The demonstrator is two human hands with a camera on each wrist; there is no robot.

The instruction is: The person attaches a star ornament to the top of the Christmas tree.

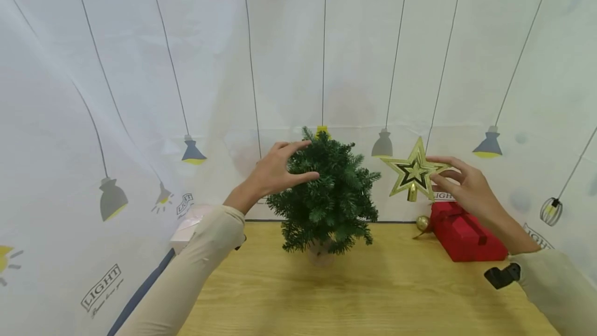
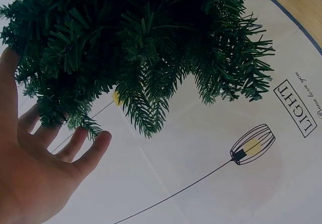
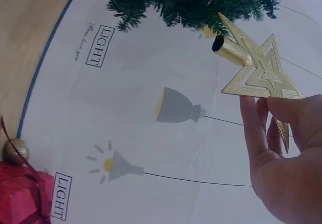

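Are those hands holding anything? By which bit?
The right hand pinches the star by one side point. The left hand is open by the tree, holding nothing.

Surface (image 1: 364, 297), yellowish wood grain. Red gift box (image 1: 459, 245) with darker ribbon (image 1: 457, 214) — on the surface, right rear. Gold ball (image 1: 422, 223), just beside it. Pale pink box (image 1: 183, 236), left, partly hidden. White backdrop (image 1: 289, 40) — printed with hanging lamps (image 1: 113, 201) and "LIGHT" labels (image 1: 101, 288), edged dark blue.

Left hand (image 1: 274, 171) and right hand (image 1: 472, 186) are flanking the tree (image 1: 328, 191).
The left is spreading thumb and fingers by the tree's upper left; the right is pinching to the tree's right.
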